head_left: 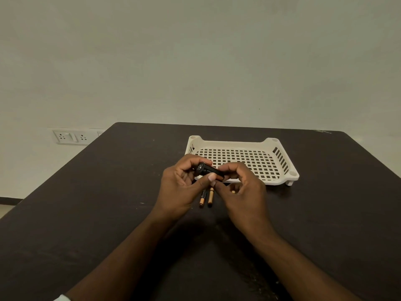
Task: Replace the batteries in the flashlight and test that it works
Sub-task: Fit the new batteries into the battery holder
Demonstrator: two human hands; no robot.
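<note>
Two bare arms reach in from the bottom edge, over a dark table (pixel 91 213). The arms cross the table and the hands meet near its middle.

The left hand (pixel 181 187) is curled around a small black flashlight (pixel 209 170). Its thumb lies along the near side of the flashlight, and its fingers wrap over the far end. The right hand (pixel 240 190) pinches the other end of the flashlight with its thumb and fingers. So both hands are closed on the flashlight and hold it up above the table.

Just under the hands, two batteries (pixel 207 196) lie side by side on the table. They are black and orange, and the hands hide their far ends. A small orange bit shows under the right hand, but it is too hidden to tell what it is.

Just past the hands sits a white tray (pixel 282 170) with many little square holes in its bottom.

Far off, a white plug socket (pixel 71 137) is on the pale wall to the left.
</note>
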